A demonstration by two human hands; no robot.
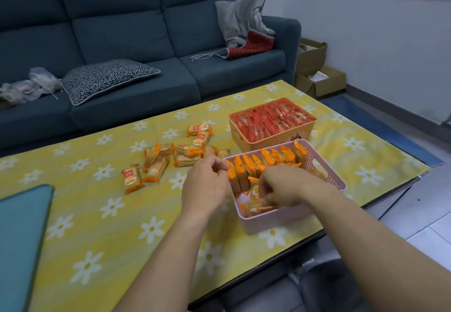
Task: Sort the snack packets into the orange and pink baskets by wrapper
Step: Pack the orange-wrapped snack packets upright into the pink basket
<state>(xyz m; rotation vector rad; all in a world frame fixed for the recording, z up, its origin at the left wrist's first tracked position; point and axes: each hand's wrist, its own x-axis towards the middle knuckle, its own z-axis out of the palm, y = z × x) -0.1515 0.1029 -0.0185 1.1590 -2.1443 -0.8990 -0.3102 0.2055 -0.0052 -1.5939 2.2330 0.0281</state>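
The pink basket [273, 221] stands near the table's front edge, with a row of orange-wrapped packets [266, 160] on edge inside. My right hand [283, 187] is down in the basket, fingers curled round an orange packet [256, 208] lying flat at its near end. At the basket's left rim, my left hand [205, 184] pinches the end packet of the row [231, 175]. Behind it, the orange basket [275, 136] is full of red-wrapped packets [271, 118]. Several loose orange packets [170, 158] lie on the cloth to the left.
The table wears a yellow cloth with white daisies [97, 214]. A teal pad [22, 238] lies at the front left. A dark blue sofa [122, 43] with cushions runs behind the table. Cardboard boxes [314, 77] sit on the floor at the right.
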